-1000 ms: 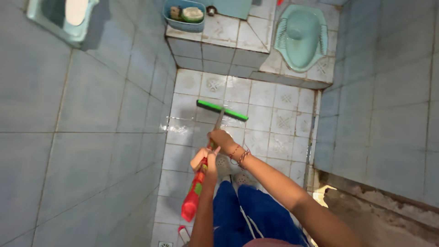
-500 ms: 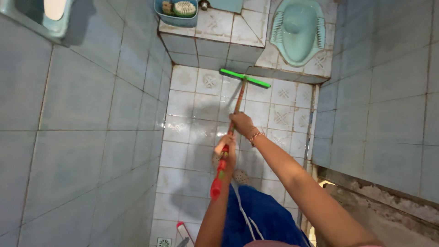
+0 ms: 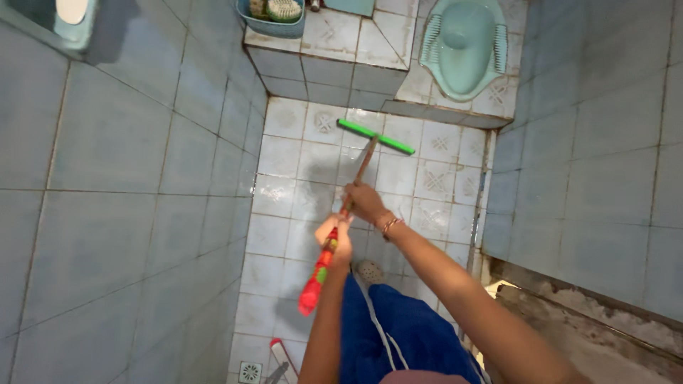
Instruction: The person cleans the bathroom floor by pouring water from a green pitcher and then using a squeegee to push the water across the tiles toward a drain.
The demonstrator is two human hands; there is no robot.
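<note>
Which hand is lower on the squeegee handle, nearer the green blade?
The right hand, wearing a bracelet, grips the wooden shaft nearer the green blade. The left hand holds the red grip end.

Blue-tiled walls (image 3: 121, 178) enclose a pale patterned floor (image 3: 292, 156) (wet-looking).

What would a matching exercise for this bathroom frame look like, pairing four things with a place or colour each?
Things:
1. squeegee head
2. squat toilet
3. left hand
4. right hand

Descriptions:
A. pale teal, set into the raised tiled step at the top
B. grips the red lower end of the handle
C. bright green, lying on the wet floor tiles
D. wears a bracelet at the wrist and grips the brown shaft higher up

Pairs: 1-C, 2-A, 3-B, 4-D
</note>
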